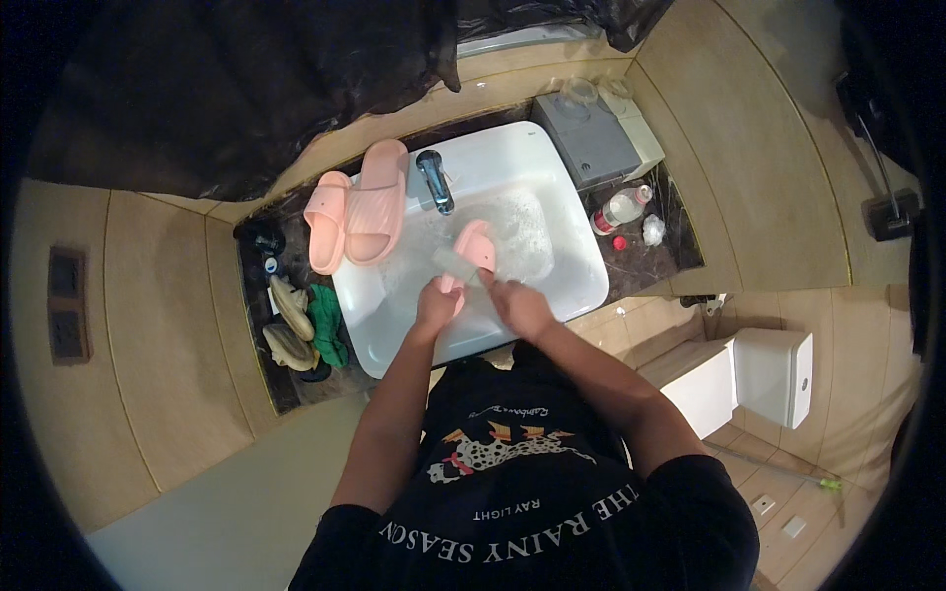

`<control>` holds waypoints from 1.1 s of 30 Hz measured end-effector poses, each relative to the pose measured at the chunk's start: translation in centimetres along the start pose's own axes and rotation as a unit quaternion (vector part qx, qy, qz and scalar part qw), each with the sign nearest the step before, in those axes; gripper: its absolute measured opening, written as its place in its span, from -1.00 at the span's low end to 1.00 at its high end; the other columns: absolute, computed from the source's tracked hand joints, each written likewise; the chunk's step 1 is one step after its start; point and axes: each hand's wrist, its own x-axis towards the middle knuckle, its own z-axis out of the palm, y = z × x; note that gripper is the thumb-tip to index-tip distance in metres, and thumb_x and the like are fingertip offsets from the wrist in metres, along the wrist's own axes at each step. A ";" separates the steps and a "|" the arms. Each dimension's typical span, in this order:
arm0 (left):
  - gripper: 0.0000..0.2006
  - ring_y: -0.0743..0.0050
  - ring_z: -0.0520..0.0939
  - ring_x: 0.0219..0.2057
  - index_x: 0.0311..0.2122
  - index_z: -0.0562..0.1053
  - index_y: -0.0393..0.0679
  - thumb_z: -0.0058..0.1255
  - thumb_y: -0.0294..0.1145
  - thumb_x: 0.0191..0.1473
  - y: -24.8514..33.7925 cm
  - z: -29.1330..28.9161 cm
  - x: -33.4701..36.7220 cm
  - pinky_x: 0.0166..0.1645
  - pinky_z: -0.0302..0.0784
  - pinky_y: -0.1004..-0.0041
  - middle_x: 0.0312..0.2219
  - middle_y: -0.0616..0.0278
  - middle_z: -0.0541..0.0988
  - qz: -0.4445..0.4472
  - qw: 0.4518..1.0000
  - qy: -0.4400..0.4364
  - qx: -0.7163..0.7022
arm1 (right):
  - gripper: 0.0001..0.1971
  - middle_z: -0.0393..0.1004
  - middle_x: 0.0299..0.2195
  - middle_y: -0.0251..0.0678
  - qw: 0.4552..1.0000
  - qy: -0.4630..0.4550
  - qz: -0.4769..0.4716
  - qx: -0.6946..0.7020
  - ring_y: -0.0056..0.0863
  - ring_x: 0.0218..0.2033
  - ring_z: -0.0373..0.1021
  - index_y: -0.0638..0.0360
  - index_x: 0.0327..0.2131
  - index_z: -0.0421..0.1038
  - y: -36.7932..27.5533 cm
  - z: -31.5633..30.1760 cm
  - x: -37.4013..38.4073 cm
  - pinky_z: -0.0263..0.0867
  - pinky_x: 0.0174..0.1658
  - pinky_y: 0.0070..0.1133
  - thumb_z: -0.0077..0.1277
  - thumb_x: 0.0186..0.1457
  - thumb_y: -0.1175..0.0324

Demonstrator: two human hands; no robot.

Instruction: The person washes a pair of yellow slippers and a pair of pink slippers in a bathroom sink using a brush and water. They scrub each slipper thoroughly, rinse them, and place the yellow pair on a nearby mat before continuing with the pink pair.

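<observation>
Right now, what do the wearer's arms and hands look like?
Left hand and right hand are ungloved; no watch or cables visible. Forearms are bare below the short, plain black sleeves of a black T-shirt with a printed front.

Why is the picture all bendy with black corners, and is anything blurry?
In the head view, the wall's lines curve and the corners go black, likely from the fisheye lens; also in the head view, the pale thing at the right hand is smeared, probably motion blur, while the pink slipper below it looks clearer.
</observation>
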 end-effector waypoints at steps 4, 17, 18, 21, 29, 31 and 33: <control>-0.71 -0.08 0.62 -0.27 -0.24 0.48 -0.31 0.09 -0.33 -0.06 1.2 -0.2 0.4 -0.17 0.49 0.20 -0.36 -0.15 0.59 -0.049 0.998 -0.033 0.010 | -0.58 0.46 -0.40 -0.02 0.999 -0.015 0.035 -0.007 -0.09 -0.37 0.45 -0.22 0.17 0.23 0.6 -1.2 1.5 0.38 -0.27 -0.26 -0.31 0.25 0.24; -0.61 0.29 0.62 -0.33 -0.11 0.44 -0.31 0.18 -0.31 -0.02 -0.2 -0.1 1.1 -0.22 0.52 0.35 -0.32 0.02 0.59 -0.060 0.996 -0.023 -0.058 | -0.60 0.52 -0.17 -0.12 0.969 0.002 0.247 -0.002 -0.13 -0.16 0.44 -0.16 0.11 0.32 6.4 -1.5 2.6 0.33 -0.08 -0.27 -0.28 0.20 0.24; -0.60 0.32 0.61 -0.33 -0.10 0.44 -0.31 0.18 -0.31 -0.02 -0.1 -0.1 1.1 -0.23 0.52 0.35 -0.32 0.05 0.59 -0.073 0.992 -0.028 -0.096 | -0.60 0.52 -0.19 -0.11 0.968 0.011 0.250 0.004 -0.12 -0.17 0.44 -0.14 0.10 0.33 6.5 -1.3 2.5 0.33 -0.09 -0.27 -0.27 0.21 0.24; -0.59 0.39 0.59 -0.34 -0.06 0.42 -0.31 0.18 -0.32 0.01 -0.1 -0.2 1.1 -0.23 0.52 0.39 -0.30 0.14 0.58 -0.112 0.969 -0.042 -0.216 | -0.63 0.52 -0.21 -0.08 0.975 0.048 0.210 0.052 -0.09 -0.20 0.45 -0.13 0.07 0.36 6.0 0.0 2.3 0.34 -0.11 -0.27 -0.23 0.20 0.24; -0.58 0.47 0.58 -0.37 -0.04 0.44 -0.27 0.19 -0.28 0.00 0.1 -1.1 0.5 -0.35 0.51 0.43 -0.29 0.20 0.57 -0.230 0.922 -0.114 -0.290 | -0.66 0.52 -0.27 -0.05 0.994 -0.010 0.105 0.036 -0.07 -0.27 0.45 -0.17 0.04 0.40 5.0 -1.6 3.1 0.36 -0.19 -0.28 -0.18 0.19 0.28; -0.57 0.48 0.56 -0.43 -0.03 0.44 -0.23 0.19 -0.26 -0.01 -1.6 -0.6 0.9 -0.46 0.46 0.43 -0.32 0.22 0.57 -0.228 0.918 -0.108 -0.305 | -0.65 0.52 -0.32 -0.04 0.993 -0.013 0.115 0.032 -0.07 -0.29 0.46 -0.19 0.04 0.40 6.6 -0.6 3.7 0.36 -0.19 -0.27 -0.17 0.18 0.26; -0.56 0.49 0.55 -0.48 -0.03 0.44 -0.21 0.20 -0.26 -0.01 -3.2 -0.1 1.5 -0.53 0.42 0.44 -0.35 0.25 0.57 -0.226 0.922 -0.097 -0.299 | -0.65 0.52 -0.29 -0.05 0.996 -0.023 0.077 0.026 -0.08 -0.28 0.46 -0.18 0.03 0.41 4.0 -1.4 3.4 0.36 -0.19 -0.27 -0.17 0.18 0.25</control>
